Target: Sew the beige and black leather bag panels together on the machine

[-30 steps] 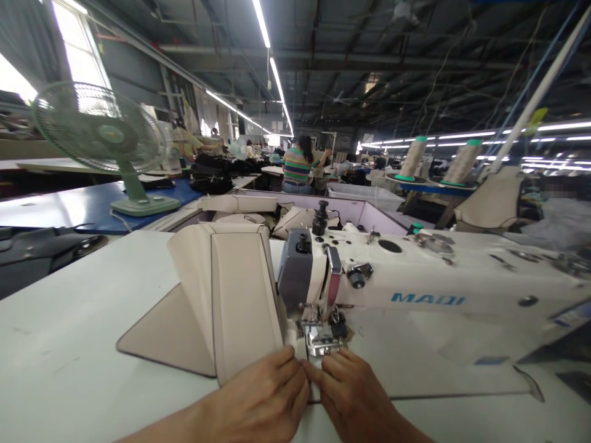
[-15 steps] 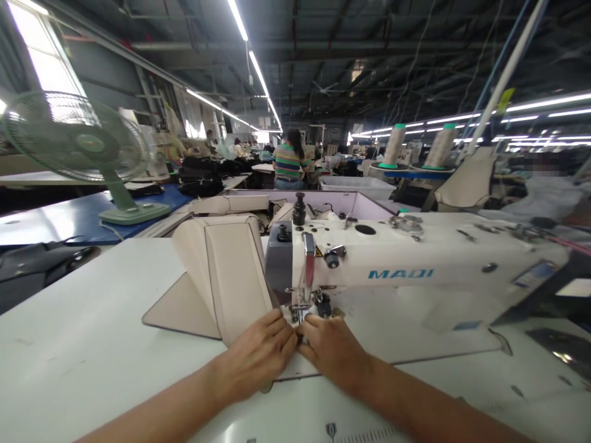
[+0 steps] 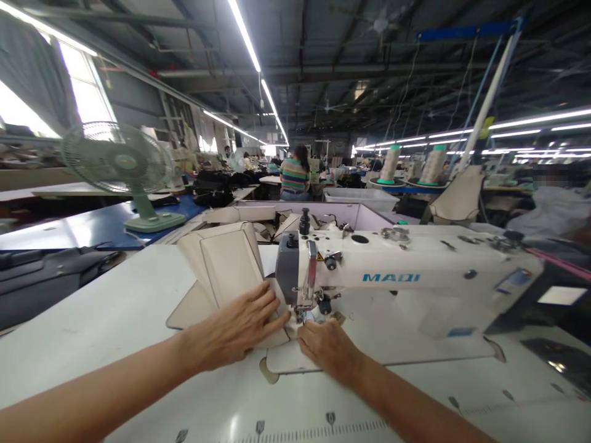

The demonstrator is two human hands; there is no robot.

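A beige bag panel (image 3: 228, 261) with dark edging lies folded on the white table, left of a white sewing machine (image 3: 388, 277). My left hand (image 3: 247, 320) rests flat on the panel's near part, fingers stretched toward the presser foot (image 3: 302, 312). Just in front and to the right of the foot, my right hand (image 3: 330, 344) is closed, its fingers curled and pressed together by the panel's right corner. Whatever its fingertips pinch is hidden.
Behind the machine stands a lilac-sided bin (image 3: 369, 215) with more beige pieces. A green fan (image 3: 124, 163) stands on a blue table at left. Thread cones (image 3: 390, 165) are at back right, and a person in a striped top (image 3: 294, 175) is farther off.
My left hand has slid left from the needle area and flattened onto the panel. The right hand stays close to the foot. The whole view has shifted slightly.
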